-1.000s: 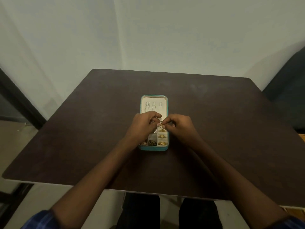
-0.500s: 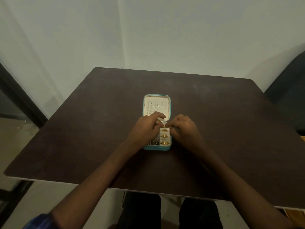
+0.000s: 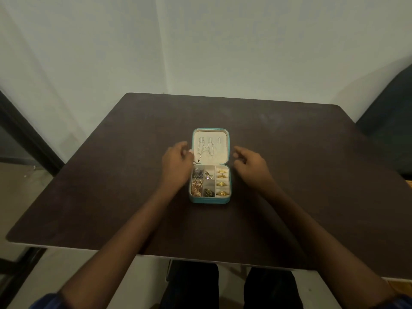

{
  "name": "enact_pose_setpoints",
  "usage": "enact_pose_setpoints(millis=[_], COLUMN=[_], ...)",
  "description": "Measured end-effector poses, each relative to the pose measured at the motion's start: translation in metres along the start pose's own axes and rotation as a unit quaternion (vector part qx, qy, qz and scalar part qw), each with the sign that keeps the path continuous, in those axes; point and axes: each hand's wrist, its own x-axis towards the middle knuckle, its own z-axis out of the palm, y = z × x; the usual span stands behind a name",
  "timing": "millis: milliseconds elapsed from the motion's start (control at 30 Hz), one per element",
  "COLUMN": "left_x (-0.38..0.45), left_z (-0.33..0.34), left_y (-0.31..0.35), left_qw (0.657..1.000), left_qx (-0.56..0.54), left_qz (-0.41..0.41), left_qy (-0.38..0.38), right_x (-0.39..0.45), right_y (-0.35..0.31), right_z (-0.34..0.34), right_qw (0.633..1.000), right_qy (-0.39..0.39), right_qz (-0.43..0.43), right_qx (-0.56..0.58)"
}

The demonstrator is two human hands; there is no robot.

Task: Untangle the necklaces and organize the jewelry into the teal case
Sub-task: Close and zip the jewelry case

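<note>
The teal case point(image 3: 209, 200) lies open in the middle of the dark table point(image 3: 111, 186), its lid flat on the far side. Thin silver necklaces point(image 3: 206, 147) hang on the cream lid lining. Gold rings point(image 3: 221, 182) fill the right-hand slots of the tray, and earrings point(image 3: 196, 186) and other small pieces sit in the left and middle compartments. My left hand point(image 3: 176, 163) hovers just left of the case with loosely curled fingers, holding nothing. My right hand point(image 3: 249, 163) hovers just right of the case, fingers relaxed, also holding nothing.
A pale wall rises behind the table. A dark chair point(image 3: 390, 121) stands at the far right, and a dark frame point(image 3: 22, 134) runs along the left. My legs show under the table's near edge.
Both hands were together over the case's tray, pinching a small piece. They have let go and drawn apart to either side, uncovering the tray and lid.
</note>
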Motion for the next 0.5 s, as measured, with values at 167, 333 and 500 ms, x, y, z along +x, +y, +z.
enact_pose_setpoints(millis=[167, 333, 500], left_x=[0.009, 0.007, 0.003], left_z=[-0.005, -0.006, -0.016], left_y=[0.0, 0.003, 0.01], left_qw=[0.989, 0.978, 0.953], left_qx=[-0.026, -0.094, -0.185], left_qz=[-0.095, -0.151, -0.192], left_qy=[-0.11, -0.11, -0.14], right_x=[0.003, 0.0, -0.004], right_y=[-0.013, -0.011, 0.002], right_z=[0.005, 0.005, 0.003], right_qw=[0.984, 0.969, 0.962], right_qy=[-0.076, -0.062, -0.043], right_qz=[0.051, 0.057, 0.062], right_qx=[0.153, 0.234, 0.264])
